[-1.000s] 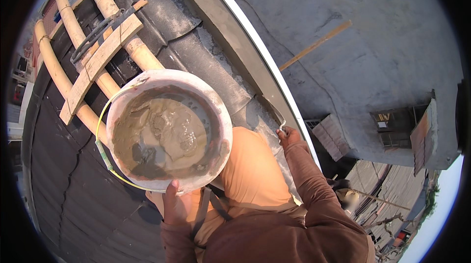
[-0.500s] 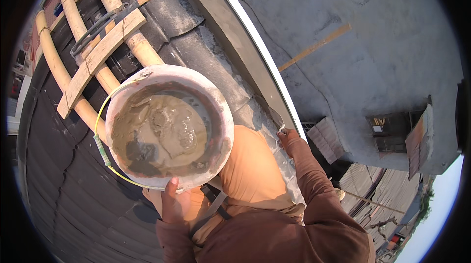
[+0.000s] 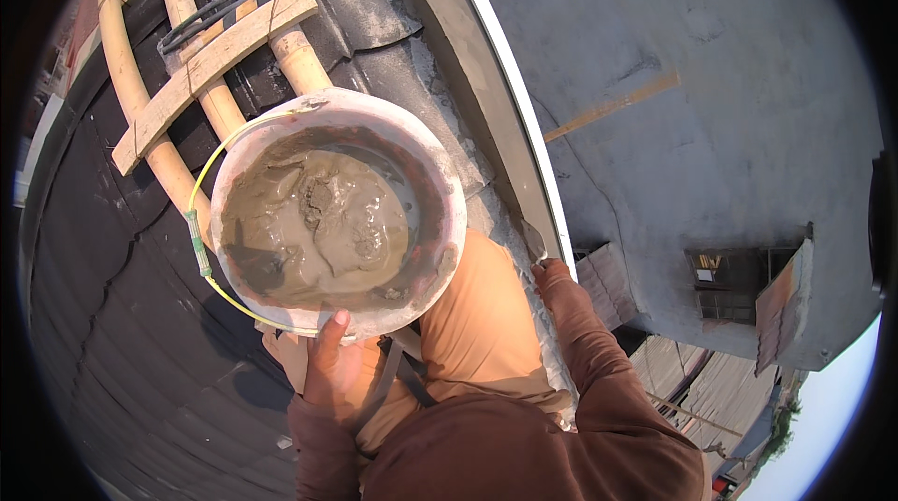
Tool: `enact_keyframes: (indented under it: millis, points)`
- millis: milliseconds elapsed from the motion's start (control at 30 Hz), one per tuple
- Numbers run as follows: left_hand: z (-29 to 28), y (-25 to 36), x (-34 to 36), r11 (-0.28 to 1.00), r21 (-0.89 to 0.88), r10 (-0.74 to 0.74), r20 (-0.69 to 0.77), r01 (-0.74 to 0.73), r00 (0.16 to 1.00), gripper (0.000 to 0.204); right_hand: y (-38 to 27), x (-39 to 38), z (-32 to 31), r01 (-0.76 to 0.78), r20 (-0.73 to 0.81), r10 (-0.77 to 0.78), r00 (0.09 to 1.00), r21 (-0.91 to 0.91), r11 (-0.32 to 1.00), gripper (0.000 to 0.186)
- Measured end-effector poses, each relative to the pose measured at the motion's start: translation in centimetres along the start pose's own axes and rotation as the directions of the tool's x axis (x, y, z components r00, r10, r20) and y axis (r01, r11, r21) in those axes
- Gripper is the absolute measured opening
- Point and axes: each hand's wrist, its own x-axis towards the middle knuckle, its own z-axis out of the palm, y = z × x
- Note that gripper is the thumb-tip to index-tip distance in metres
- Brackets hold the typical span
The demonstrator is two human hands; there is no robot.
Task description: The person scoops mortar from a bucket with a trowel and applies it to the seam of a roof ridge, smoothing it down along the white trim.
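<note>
A round, pale-rimmed bucket of wet grey mortar stands in front of me, just beyond my knee. My left hand is closed on its near rim, thumb on top and fingers out of sight underneath. The bucket's yellow wire handle, with a green grip, hangs down along the left side. Out to the right, my right hand is wrapped round the handle of a small trowel. The trowel's blade lies close against the smooth mortar face of the low wall.
Bamboo poles joined by a wooden crosspiece lie on the dark roof tiles at the upper left. A white edge runs along the wall, with a drop beyond it to a grey building wall and lower roofs.
The view has shifted, so the bucket sits slightly higher and further right. The trowel has turned, showing more of its blade by the wall. My left hand keeps its hold on the rim.
</note>
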Motion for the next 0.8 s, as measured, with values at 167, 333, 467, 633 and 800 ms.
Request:
enact_keyframes:
  millis: [167,333,467,633,800]
  points:
    - [-0.5,-0.1,-0.1,0.999,-0.036,-0.016,0.026,0.017,1.000,0.064,-1.0,-0.6,1.9,0.083,-0.067,-0.089,0.994,-0.084,0.993,0.043]
    - [-0.4,-0.1,0.1,1.000,-0.014,0.008,0.048,-0.008,0.999,0.064,-5.2,1.6,0.2,0.238,-0.275,-0.337,0.901,-0.337,0.911,0.037]
    - [0.3,0.2,0.0,1.000,-0.015,0.019,0.047,-0.019,0.999,0.064,-4.5,1.5,0.2,0.270,-0.343,-0.295,0.892,-0.121,0.955,0.031]
    - [-1.2,-0.2,-0.2,1.000,-0.012,-0.018,0.013,0.018,1.000,0.064,-5.5,-1.5,-1.3,0.135,-0.142,-0.136,0.981,-0.016,0.991,0.044]
    - [-0.8,-0.3,-0.1,1.000,-0.006,-0.006,-0.007,0.006,1.000,0.064,-6.7,1.1,-1.2,0.160,-0.162,-0.172,0.972,-0.084,0.984,0.037]
